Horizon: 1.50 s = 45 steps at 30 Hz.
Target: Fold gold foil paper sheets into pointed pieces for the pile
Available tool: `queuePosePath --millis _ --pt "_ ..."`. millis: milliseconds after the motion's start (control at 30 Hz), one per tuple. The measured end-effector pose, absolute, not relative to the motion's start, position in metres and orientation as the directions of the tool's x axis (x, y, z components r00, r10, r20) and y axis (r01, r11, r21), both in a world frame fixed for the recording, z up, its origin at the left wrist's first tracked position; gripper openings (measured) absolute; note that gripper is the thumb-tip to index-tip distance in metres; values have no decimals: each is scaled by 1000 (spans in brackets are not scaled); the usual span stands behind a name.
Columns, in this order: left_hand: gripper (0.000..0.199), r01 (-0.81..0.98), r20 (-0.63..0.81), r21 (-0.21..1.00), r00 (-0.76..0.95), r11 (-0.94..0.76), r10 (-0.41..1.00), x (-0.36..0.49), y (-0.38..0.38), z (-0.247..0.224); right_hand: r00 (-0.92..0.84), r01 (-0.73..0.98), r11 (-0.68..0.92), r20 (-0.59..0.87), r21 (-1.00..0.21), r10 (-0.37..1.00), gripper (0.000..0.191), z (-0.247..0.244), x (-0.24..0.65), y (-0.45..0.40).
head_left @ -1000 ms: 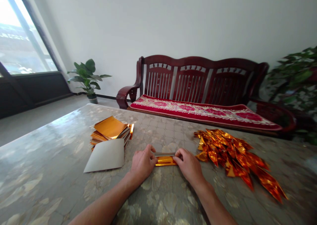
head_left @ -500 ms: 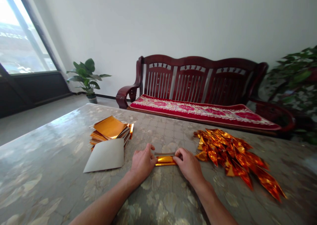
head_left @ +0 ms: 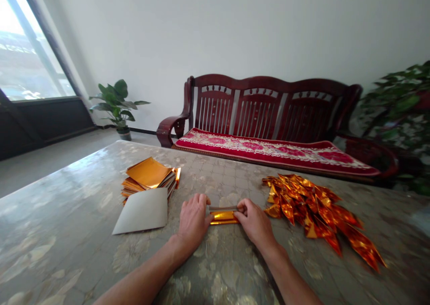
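Window glass (head_left: 32,58) slants down at the far left of our view, above a dark panel (head_left: 50,121). Beside it we see a potted plant (head_left: 117,101) on the floor. On our desk (head_left: 83,206), nearer to us, lies a loose stack of orange foil sheets (head_left: 149,173), one pale grey sheet (head_left: 143,212) overlapping its near side (a corner of it points towards us). Right of that comes our left hand (head_left: 194,220), fingers together and bent, the thumb against the left end of a folded strip of gold foil (head_left: 223,217). The strip lies crosswise on the desk between our hands, its grey edge standing along the far side. Our right hand (head_left: 254,222) has its thumb and forefinger nearly closed on the strip's right end, in a pinch. Behind, against the wall, stands a dark red wooden bench (head_left: 258,103) with a flowered red runner (head_left: 268,150) along its seat. Just right of our right hand, we have a heap of folded orange foil pieces (head_left: 312,206), pointed and shiny. Leafy greenery (head_left: 399,108) fills the far right (rather blurred).
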<state>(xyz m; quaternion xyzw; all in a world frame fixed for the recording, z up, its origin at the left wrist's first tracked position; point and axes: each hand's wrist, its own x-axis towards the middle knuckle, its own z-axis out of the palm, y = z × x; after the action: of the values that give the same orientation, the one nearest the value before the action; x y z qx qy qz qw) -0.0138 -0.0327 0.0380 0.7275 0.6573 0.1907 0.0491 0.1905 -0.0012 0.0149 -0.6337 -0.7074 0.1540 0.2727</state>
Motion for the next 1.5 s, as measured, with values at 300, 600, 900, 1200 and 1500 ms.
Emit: queuePosePath --millis 300,600,900,1200,1500 --pt "11 866 237 52 474 -498 848 -11 -35 34 -7 801 120 191 -587 982 15 13 189 0" --pt "18 779 140 60 613 -625 777 -9 -38 36 0 770 115 180 -628 984 19 12 189 -1" --pt "16 812 118 56 573 -581 811 -3 -43 39 -43 736 139 160 -662 986 20 13 195 -1" --pt "24 810 130 76 569 -581 812 -1 -42 33 -14 807 120 184 -578 983 21 12 193 -1" --pt "31 816 116 32 570 -577 813 2 -45 34 -6 875 89 173 -476 985 23 19 188 -3"
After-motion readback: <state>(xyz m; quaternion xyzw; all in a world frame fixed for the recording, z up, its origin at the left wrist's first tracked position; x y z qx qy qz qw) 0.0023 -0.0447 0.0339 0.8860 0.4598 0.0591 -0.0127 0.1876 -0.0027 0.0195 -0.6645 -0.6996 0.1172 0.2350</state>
